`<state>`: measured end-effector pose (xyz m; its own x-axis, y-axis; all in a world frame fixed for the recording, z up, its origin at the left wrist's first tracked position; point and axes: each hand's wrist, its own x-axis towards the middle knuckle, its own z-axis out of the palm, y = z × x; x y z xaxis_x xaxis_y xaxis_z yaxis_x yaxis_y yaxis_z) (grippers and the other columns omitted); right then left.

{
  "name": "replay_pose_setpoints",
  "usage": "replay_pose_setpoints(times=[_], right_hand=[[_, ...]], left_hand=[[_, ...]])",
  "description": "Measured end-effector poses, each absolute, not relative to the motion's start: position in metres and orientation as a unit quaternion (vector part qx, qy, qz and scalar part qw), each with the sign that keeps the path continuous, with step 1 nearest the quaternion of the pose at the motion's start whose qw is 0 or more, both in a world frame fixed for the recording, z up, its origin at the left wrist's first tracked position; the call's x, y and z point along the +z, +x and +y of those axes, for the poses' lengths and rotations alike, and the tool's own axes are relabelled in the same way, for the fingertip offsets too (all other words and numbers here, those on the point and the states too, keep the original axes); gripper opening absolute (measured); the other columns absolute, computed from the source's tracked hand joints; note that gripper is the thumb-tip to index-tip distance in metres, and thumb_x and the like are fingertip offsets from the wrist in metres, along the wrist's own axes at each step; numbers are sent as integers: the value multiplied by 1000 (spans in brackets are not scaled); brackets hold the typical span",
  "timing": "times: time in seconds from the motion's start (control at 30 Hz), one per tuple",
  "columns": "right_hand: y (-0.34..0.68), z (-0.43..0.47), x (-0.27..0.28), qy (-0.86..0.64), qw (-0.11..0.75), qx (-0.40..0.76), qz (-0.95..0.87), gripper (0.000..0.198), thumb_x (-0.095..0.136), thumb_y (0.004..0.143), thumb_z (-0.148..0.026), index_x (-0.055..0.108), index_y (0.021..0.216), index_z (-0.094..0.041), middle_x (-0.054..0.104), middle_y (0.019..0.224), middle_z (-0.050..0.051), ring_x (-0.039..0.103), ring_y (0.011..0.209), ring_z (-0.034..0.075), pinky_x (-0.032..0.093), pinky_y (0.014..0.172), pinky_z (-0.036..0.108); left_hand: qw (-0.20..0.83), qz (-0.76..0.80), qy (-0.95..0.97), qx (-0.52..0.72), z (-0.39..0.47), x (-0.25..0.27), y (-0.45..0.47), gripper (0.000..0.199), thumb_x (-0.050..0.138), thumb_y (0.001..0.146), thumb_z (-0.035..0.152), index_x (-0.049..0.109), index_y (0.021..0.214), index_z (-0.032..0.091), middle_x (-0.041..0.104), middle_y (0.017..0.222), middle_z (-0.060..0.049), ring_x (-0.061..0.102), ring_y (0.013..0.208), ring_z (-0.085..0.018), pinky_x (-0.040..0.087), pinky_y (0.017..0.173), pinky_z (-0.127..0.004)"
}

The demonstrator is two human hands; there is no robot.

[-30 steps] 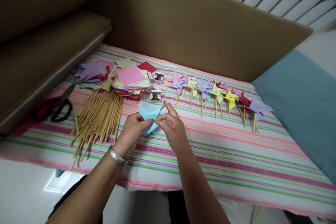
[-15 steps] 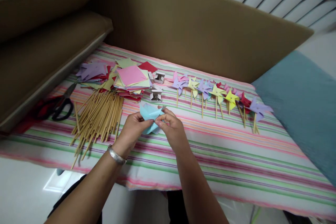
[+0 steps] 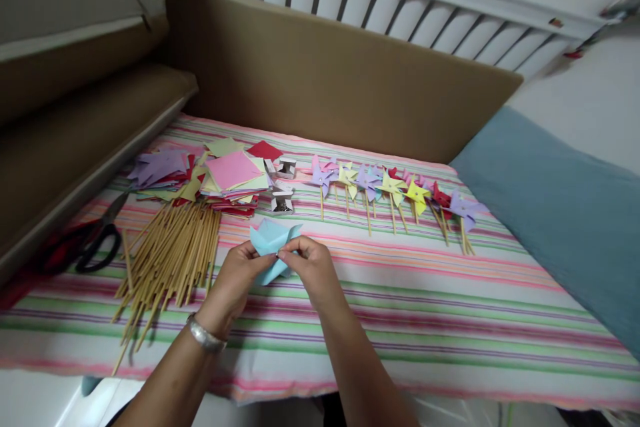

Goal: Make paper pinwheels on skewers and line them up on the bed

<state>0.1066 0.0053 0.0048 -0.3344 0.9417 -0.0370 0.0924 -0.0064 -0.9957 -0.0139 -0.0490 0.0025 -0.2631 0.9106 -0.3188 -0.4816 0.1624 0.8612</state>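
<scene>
A light blue paper pinwheel, its corners partly folded inward, is held between both hands above the striped cloth. My left hand, with a silver bracelet on its wrist, grips the paper's left side, thumb at the middle. With thumb and fingers pinched at the centre, my right hand holds the folded tips from the right. Any small pin there is too small to make out. Left of my hands lies a heap of wooden sticks. Beyond are a stack of coloured paper squares and small white boxes.
Finished pinwheels on sticks stretch in a row to the right. Black-handled scissors lie at the left beside purple cut paper. A brown board stands along the back, with brown cushions at the left.
The view has tilted up and shifted right, so everything sits lower and further left. My right fingers have drawn closer together at the middle of the blue paper.
</scene>
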Motion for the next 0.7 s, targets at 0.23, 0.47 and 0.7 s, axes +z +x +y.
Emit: replay_pose_setpoints(times=[0.23,0.47,0.7], right_hand=[[108,6,6,-444,387,563,-580,11,67,60,-27,61,57,-18,54,53,-2,45,53,12,35,51,24],[107,6,6,-443,386,576,-568,11,68,59,-26,60,57,-18,53,52,-3,43,52,10,34,51,23],[107,4,8,-444,383,580,-566,11,68,58,-26,60,56,-18,56,53,-2,45,52,11,35,51,24]], left_hand=[[613,463,220,601,-51,7,-16,21,77,60,26,72,78,16,71,71,-4,61,65,-12,46,65,-21],[600,476,216,605,-50,3,-14,25,78,58,26,72,79,15,70,69,-3,60,63,-13,44,62,-22],[588,481,220,612,-50,3,-14,26,78,57,26,72,78,13,70,71,-5,60,61,-13,43,61,-23]])
